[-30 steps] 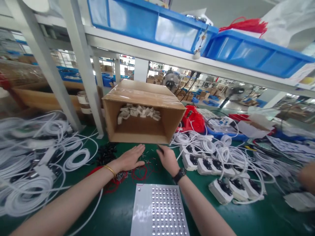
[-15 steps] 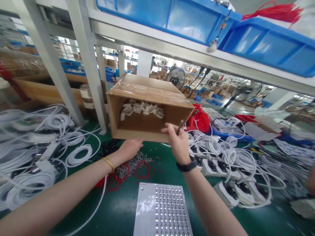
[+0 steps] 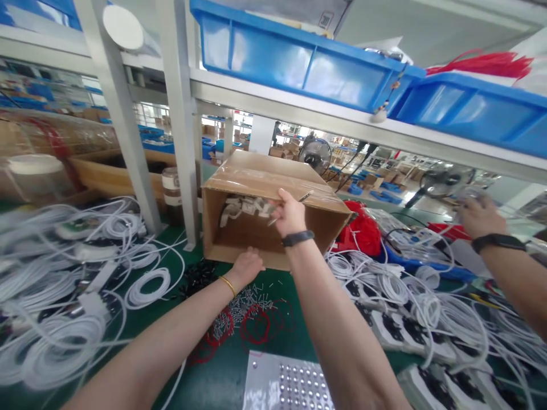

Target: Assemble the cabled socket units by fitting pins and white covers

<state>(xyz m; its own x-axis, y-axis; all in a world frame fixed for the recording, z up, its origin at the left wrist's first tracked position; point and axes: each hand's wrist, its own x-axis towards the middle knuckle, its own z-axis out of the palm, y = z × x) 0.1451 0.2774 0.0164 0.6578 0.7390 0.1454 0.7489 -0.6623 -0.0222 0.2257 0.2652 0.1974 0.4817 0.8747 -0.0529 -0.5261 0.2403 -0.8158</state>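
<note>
Carton lies on its side on the green bench ahead of me, mouth facing me, and both my hands are at it. Nearest to me is the plate, with round studs in rows and one alone near its corner. Past it lie red loops and a heap of pins, with black parts to their left. My left hand is at the carton's lower lip, fingers part-curled; I cannot tell whether they grip it. My right hand is closed on a thin tool, held aslant before the mouth; whether its tip touches anything I cannot tell. Deeper in, white parts sit in a bunch. So far, I judge, the white parts are inside, while the pins lie loose and unsorted; how much is left does not show. Far behind the carton stands a fan.
</note>
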